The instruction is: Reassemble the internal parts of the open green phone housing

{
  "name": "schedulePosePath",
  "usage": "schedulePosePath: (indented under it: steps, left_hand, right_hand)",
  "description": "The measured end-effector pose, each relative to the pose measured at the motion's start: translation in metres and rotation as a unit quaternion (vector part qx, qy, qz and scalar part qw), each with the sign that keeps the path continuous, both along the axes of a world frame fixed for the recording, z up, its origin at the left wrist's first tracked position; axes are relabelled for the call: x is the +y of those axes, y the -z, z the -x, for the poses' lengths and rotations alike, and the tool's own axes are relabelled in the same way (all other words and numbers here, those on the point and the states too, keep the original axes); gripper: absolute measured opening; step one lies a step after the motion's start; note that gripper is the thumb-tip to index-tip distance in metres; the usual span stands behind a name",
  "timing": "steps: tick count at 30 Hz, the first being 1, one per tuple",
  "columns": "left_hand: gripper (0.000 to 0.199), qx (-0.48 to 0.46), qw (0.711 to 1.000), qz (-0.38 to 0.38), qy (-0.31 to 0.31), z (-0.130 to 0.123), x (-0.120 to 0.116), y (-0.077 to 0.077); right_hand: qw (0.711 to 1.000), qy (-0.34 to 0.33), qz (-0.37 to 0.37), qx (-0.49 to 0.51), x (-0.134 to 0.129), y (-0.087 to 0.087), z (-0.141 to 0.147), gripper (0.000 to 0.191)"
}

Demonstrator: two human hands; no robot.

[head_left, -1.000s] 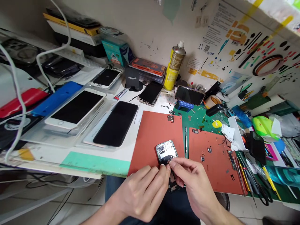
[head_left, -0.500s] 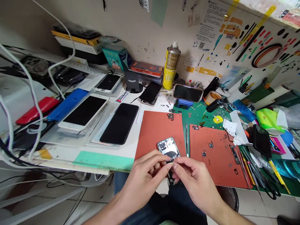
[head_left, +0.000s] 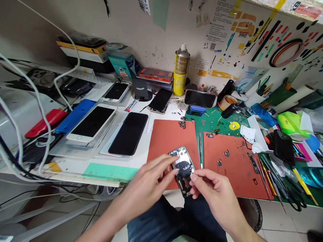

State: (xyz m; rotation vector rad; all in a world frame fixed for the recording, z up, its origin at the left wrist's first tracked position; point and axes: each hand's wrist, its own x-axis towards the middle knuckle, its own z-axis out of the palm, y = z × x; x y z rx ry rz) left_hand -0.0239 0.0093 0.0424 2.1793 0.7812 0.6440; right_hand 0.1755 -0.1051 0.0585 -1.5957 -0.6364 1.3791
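An opened phone housing point(head_left: 183, 164), its inner parts bare, lies tilted at the near edge of the left red mat point(head_left: 161, 137), partly overhanging. My left hand point(head_left: 153, 178) hovers over its left side, thumb and forefinger apart with nothing visible between them. At the housing's lower right edge, my right hand point(head_left: 214, 188) has thumb and forefinger pinched together; what they hold, if anything, is too small to make out. A metal pry tool point(head_left: 201, 149) lies between the two mats, just beyond my right hand.
The right red mat point(head_left: 237, 181) bears small phone parts, with tweezers and screwdrivers point(head_left: 268, 179) along its right side. To the left lie a black phone point(head_left: 129, 133) and a white phone point(head_left: 92, 122). A yellow spray can point(head_left: 181, 72) stands at the back.
My hands have drawn apart from their meeting point over the phone housing. My left hand's fingers have opened and moved left, uncovering more of the housing; my right hand has shifted slightly right.
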Motion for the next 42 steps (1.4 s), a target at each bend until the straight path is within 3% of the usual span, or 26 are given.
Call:
schedulePosePath:
  steps: [3, 6, 8, 11, 14, 19, 24, 28, 33, 37, 42]
  left_hand:
    - [0.064, 0.109, 0.975, -0.137, 0.138, 0.005, 0.036, -0.01]
    - [0.103, 0.205, 0.931, -0.178, 0.242, -0.008, 0.064, -0.013]
    - [0.108, 0.244, 0.909, -0.182, 0.284, -0.021, 0.074, -0.013]
    - [0.098, 0.258, 0.886, -0.197, 0.331, -0.039, 0.08, -0.012]
    - [0.093, 0.255, 0.876, -0.223, 0.344, -0.043, 0.081, -0.014]
    - [0.093, 0.289, 0.893, -0.2, 0.28, -0.013, 0.071, -0.02]
    - [0.096, 0.261, 0.939, -0.102, 0.199, 0.021, 0.034, -0.021]
    - [0.101, 0.217, 0.966, -0.047, 0.131, 0.028, -0.004, -0.004]
    - [0.104, 0.14, 0.986, -0.062, 0.066, 0.031, -0.034, 0.021]
    - [0.092, 0.069, 0.995, -0.075, 0.014, 0.048, -0.043, 0.035]
    - [0.064, -0.048, 0.986, -0.152, -0.042, 0.063, -0.049, 0.06]
  right_hand:
    - [0.999, 0.013, 0.002, -0.041, -0.017, 0.0, -0.011, 0.056]
    - [0.996, 0.013, 0.007, -0.086, -0.036, -0.003, -0.018, 0.053]
    - [0.994, 0.025, 0.013, -0.107, -0.049, -0.005, -0.02, 0.051]
    - [0.992, 0.042, 0.031, -0.112, -0.062, -0.008, -0.021, 0.05]
    - [0.992, 0.052, 0.05, -0.102, -0.072, -0.008, -0.025, 0.05]
    - [0.989, 0.025, 0.029, -0.141, -0.081, -0.008, -0.029, 0.05]
    - [0.982, -0.03, 0.014, -0.186, -0.077, -0.014, -0.024, 0.051]
    - [0.987, -0.049, 0.054, -0.141, -0.061, -0.023, -0.013, 0.049]
    - [0.98, -0.135, 0.097, -0.11, -0.029, -0.024, -0.001, 0.042]
    - [0.961, -0.215, 0.124, -0.123, -0.002, -0.02, 0.007, 0.036]
    - [0.943, -0.248, 0.177, -0.131, 0.025, -0.019, 0.023, 0.035]
